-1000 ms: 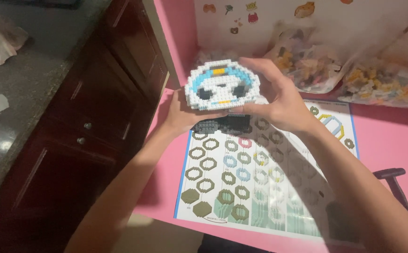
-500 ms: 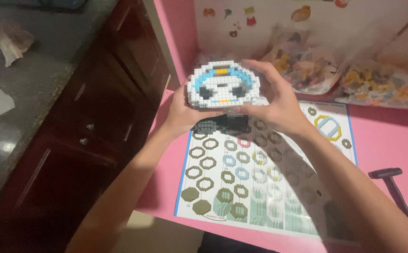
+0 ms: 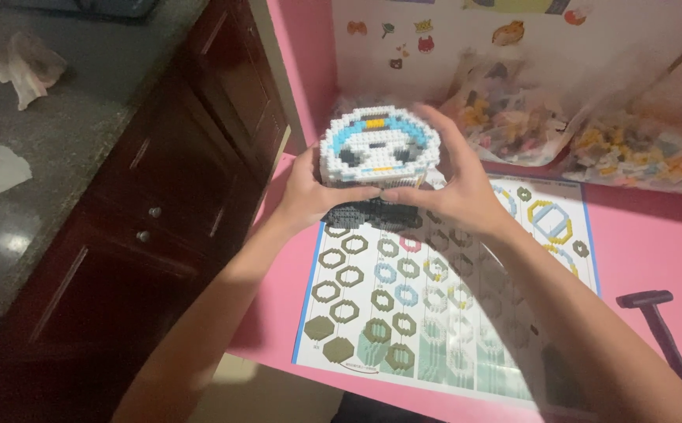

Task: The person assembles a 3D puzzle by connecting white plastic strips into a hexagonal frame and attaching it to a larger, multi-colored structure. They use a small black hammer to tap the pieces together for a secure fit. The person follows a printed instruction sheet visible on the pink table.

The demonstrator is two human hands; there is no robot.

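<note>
Both hands are clamped on one thing. The left hand [image 3: 310,192] grips the left flank of a small brick model [image 3: 380,149], thumb across its lower front; the right hand [image 3: 455,184] closes over its right flank and top edge, fingers curled around. The model, a white and blue round face with black patches, is held raised above the far end of the instruction sheet [image 3: 435,313], clear of the desk [image 3: 654,251].

Judged step: pressing or seating bricks. The next move calls for even pressure from both sides, lest layers split.

Bags of loose bricks [image 3: 639,153] lie along the desk's far edge. A dark brick tool [image 3: 662,329] sits near the right edge. A dark wooden cabinet [image 3: 145,219] stands left of the desk.
</note>
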